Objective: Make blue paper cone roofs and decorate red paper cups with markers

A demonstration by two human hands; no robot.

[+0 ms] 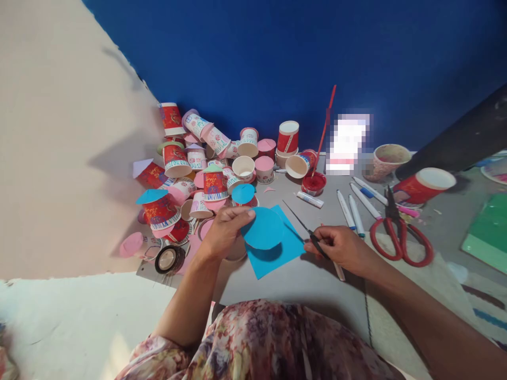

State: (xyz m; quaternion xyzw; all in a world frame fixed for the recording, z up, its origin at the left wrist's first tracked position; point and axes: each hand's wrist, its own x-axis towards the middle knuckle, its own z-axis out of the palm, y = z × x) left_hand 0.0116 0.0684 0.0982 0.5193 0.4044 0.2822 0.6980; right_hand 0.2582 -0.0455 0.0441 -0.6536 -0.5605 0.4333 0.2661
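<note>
Left hand (225, 230) in a thumb-on-top pinch, right hand (339, 248) kinda curled, both forearms (190, 295) angled over the surface's (283, 287) near edge.

The top (261, 338) at the near edge is loose cloth in a blotchy, flower-like print of pink, cream, plum and touches of ochre, paler on the left and darker in shade towards the right, with soft folds across its front. Its left sleeve (162, 352) is short and wide, in the same print. The left forearm (188, 301), left hand (227, 232), right forearm (412, 301) and right hand (340, 248) are bare.
</note>
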